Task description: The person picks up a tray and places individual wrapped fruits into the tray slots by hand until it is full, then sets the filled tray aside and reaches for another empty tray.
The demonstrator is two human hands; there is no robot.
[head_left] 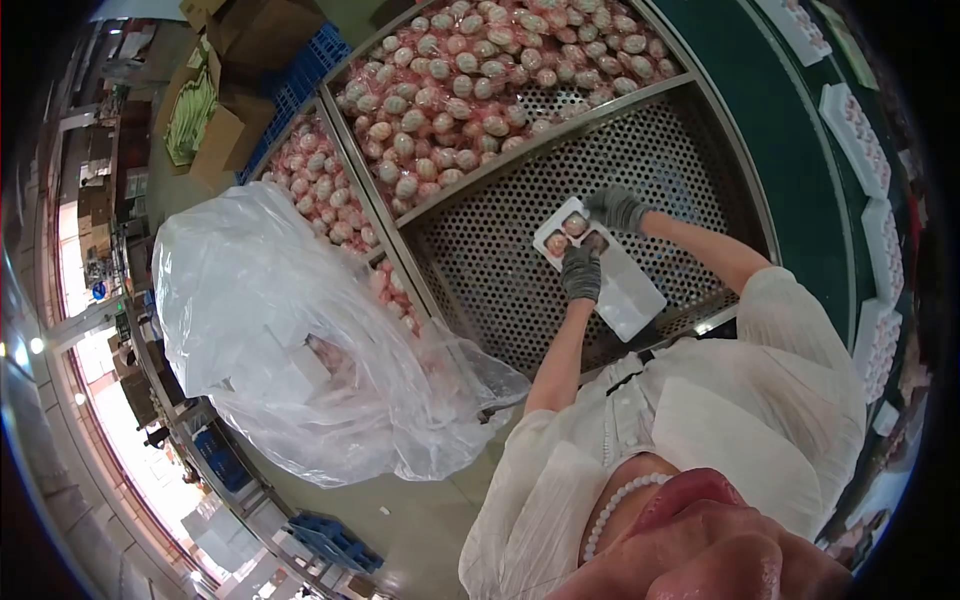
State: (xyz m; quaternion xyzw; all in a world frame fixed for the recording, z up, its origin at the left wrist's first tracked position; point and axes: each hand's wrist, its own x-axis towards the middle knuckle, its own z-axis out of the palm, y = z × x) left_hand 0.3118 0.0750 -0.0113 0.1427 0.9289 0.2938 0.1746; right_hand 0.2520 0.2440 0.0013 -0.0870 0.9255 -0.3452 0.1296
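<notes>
Head view: you have a white tray (632,298) between your two gloved hands, low over the perforated metal table (480,225) in front of your waist.
Tray from left hand: your left hand (580,273) lies across the tray's left edge, about midway along; the flat end reaches off to its right and toward you.
Tray from right hand: your right hand (618,208) is at the far right corner, so most of the tray lies left of it and nearer you.
Nearer hand: the lower ball (557,243) sits just beside your left fingertips; the upper ball (575,223) is nearer your right fingertips.
Tray's long axis: slanted, from far left to near right.
Tray's direction: the end with the balls points away from you and leftward; the flat end points back toward your waist.
Left hand state: fingers curled over the tray; you cannot tell whether they grip the edge or a ball.
Right hand state: fingers bent at the corner; whether they are clamped or apart cannot be told.
Surroundings: wrapped balls (440,95) heap beyond the metal divider (545,149); a clear plastic sheet (270,330) bulges to your left.
</notes>
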